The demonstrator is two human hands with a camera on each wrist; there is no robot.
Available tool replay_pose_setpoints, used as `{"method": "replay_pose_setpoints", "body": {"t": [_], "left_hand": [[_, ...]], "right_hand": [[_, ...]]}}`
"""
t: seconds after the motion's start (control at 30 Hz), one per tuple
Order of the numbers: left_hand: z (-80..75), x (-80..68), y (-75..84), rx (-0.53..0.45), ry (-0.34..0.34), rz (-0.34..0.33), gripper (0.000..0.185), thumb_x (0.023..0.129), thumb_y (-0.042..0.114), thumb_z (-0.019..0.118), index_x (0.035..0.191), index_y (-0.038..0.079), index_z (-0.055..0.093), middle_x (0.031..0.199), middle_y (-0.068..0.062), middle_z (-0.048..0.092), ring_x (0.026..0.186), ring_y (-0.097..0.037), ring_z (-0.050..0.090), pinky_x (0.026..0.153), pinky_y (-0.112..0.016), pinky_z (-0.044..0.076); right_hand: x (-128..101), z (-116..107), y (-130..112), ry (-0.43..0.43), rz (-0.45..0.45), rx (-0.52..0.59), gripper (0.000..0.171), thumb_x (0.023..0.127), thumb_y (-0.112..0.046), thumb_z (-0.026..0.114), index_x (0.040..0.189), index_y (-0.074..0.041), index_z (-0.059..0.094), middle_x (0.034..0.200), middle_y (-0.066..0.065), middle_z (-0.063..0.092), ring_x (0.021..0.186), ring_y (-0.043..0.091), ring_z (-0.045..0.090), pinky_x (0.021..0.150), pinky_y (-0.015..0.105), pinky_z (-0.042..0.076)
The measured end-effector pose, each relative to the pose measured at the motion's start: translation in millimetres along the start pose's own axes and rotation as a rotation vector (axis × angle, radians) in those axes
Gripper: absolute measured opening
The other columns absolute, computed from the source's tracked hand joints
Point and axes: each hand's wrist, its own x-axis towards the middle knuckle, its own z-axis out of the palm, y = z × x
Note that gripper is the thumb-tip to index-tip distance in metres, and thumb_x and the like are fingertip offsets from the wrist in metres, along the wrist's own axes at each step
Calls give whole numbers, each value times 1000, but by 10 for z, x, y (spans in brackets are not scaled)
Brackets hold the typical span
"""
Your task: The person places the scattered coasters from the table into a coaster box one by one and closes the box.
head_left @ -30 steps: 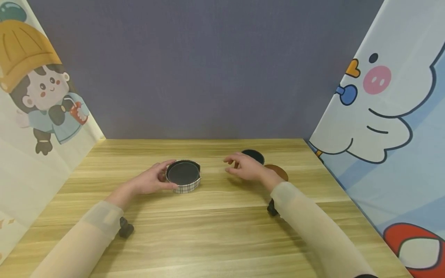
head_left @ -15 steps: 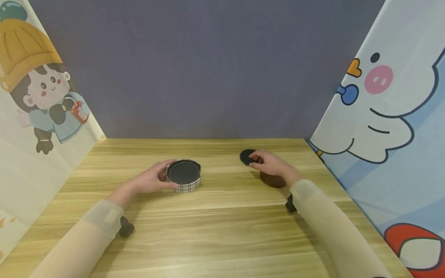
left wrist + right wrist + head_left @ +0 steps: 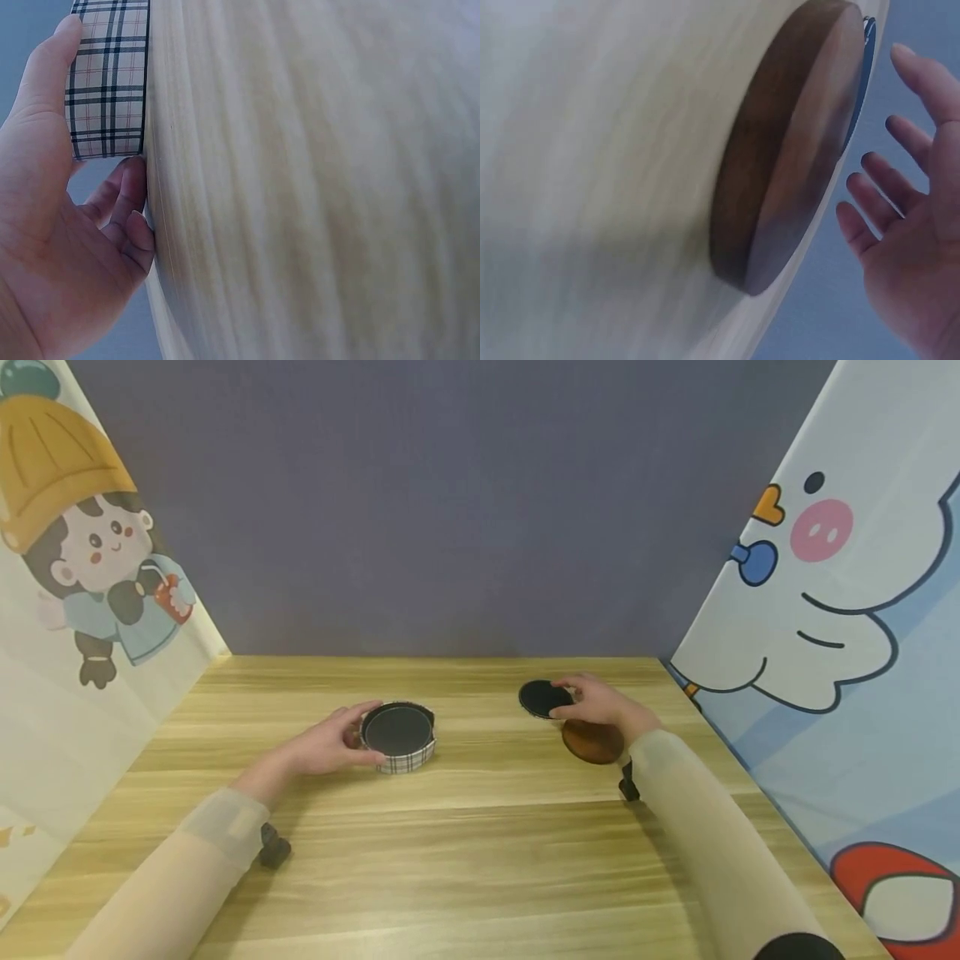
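My left hand (image 3: 324,747) grips a round plaid coaster holder (image 3: 406,764) from its left side, thumb at the near wall and a finger at the far rim. A black round disc fills the holder's top. In the left wrist view the plaid wall (image 3: 109,82) stands upright on the wood, the thumb against it. At the right, a thin black round coaster (image 3: 538,698) lies on the table. Over its right edge hovers my right hand (image 3: 594,702), fingers spread and holding nothing. Just below that hand sits a brown wooden disc (image 3: 591,743), thick-edged in the right wrist view.
The wood-grain table (image 3: 450,860) reaches back to a dark grey panel (image 3: 450,510). Printed cartoon panels border both sides, with a white bird figure (image 3: 840,627) on the right one. A small black device (image 3: 274,847) hangs beneath the left wrist.
My right hand has moved to the right, from left of the black coaster to its right edge, uncovering the coaster and more of the wooden disc. The left hand stays on the holder.
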Motion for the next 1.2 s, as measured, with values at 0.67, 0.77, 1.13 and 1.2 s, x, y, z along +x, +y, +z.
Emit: {"method": "replay_pose_setpoints", "body": {"t": [0.67,0.77,1.13,1.2], "left_hand": [[-18,-11,25,-6,-10,-3,108,93,49,89,175,18,26,148,-28,45,119,-32,65,99,-50,58],[-33,-14,37,-11,-16,-3,108,93,48,89,175,18,26,147,-28,45,117,-31,65,96,-45,57],[-36,-18,48,-32,-30,2,109,93,47,89,175,15,24,148,-28,43,115,-30,64,92,-40,56],[-34,-16,49,-35,-32,2,109,93,47,89,176,16,24,148,-28,43,116,-30,64,92,-40,56]], "right_hand": [[286,105,-74,-91,122,-85,79,103,-57,73,170,-26,45,181,27,12,166,56,7,127,80,20],[301,123,-77,-81,124,-93,79,102,-57,73,169,-27,45,181,27,14,166,56,7,127,81,19],[272,134,-158,-90,137,-121,79,102,-57,73,170,-29,44,181,25,16,167,56,6,127,83,8],[257,130,-178,-99,125,-125,79,103,-57,73,170,-29,43,181,26,16,166,57,4,127,83,5]]}}
